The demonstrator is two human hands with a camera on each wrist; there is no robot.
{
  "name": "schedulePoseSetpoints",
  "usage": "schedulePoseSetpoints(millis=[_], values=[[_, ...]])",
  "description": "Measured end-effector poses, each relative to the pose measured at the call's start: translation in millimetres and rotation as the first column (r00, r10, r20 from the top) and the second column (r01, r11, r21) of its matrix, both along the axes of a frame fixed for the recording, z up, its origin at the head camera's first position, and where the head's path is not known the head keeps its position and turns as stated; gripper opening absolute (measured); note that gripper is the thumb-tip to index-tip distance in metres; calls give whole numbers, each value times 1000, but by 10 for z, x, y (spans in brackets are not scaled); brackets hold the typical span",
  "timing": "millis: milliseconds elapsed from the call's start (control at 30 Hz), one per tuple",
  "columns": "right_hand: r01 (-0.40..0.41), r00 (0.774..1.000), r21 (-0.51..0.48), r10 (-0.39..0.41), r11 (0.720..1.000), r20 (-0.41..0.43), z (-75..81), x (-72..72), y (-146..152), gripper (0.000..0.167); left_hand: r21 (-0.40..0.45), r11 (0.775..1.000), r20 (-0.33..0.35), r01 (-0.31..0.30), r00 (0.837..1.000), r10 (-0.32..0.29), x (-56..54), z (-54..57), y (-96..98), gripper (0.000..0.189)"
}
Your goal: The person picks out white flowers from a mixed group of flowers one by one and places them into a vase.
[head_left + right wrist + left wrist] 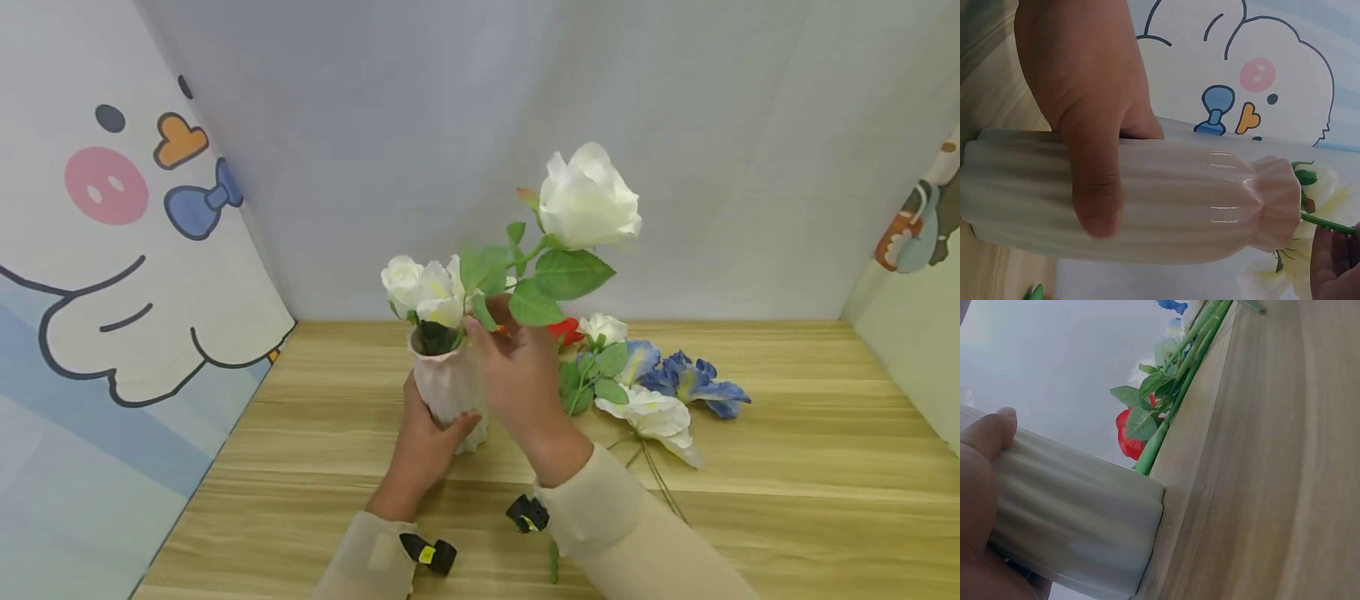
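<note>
My left hand (423, 442) grips the side of a pale, ribbed vase (442, 387) standing upright on the table, its thumb laid across the front. In the right wrist view the same vase (1191, 200) shows a pinkish, ruffled rim. My right hand (517, 367) pinches the green stem of a large white rose (588, 200) beside the vase's mouth. That stem (1329, 224) runs from the fingers to the rim, and its lower end is hidden there. A smaller white rose (401, 279) and a white flower with yellow streaks (442, 300) stand in the vase.
Right of the vase lie a red flower (566, 331), another white rose (602, 327), blue flowers (693, 382) and a wide white flower (652, 417) with long stems. A green stem (554, 562) shows near the front. Behind the table (787, 500) hangs a pale backdrop (375, 167).
</note>
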State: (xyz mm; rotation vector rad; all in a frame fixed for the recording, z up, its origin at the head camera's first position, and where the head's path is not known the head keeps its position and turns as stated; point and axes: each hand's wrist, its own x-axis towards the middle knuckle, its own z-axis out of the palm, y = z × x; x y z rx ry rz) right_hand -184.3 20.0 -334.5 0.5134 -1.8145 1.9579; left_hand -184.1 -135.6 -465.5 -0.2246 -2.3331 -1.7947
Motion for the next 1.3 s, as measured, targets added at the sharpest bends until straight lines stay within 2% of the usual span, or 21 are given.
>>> schedulePoseSetpoints(millis=[167,400,600,800,933,1000,1167,1300], values=[[34,994,76,-25,997,-111,-87,-49,-44,12,21,1000,-15,23,1000,-22,-2,-6,-2,96],[90,989,179,-67,980,-130,-172,-89,-65,15,40,998,-23,45,999,-44,-17,-21,-8,94],[10,983,9,-8,1000,-183,-84,-111,-49,18,6,1000,-28,29,999,-29,-17,-21,-6,96],[43,979,-11,-45,999,-199,-37,-121,3,17,-11,1000,-22,9,1000,-9,-1,-3,1,97],[20,987,-59,-29,998,-157,-1,-113,-7,12,-2,1000,-14,9,1000,-9,3,7,4,97],[19,994,-58,-25,998,-107,7,-102,-19,10,8,1000,-14,12,1000,-12,1,7,4,97],[87,996,124,-88,988,-2,-22,-72,-38,11,20,999,-29,33,999,-32,-8,-17,-6,96],[74,996,261,-84,963,27,-49,-89,-48,18,16,999,-54,51,997,-50,-5,-11,-6,94]])
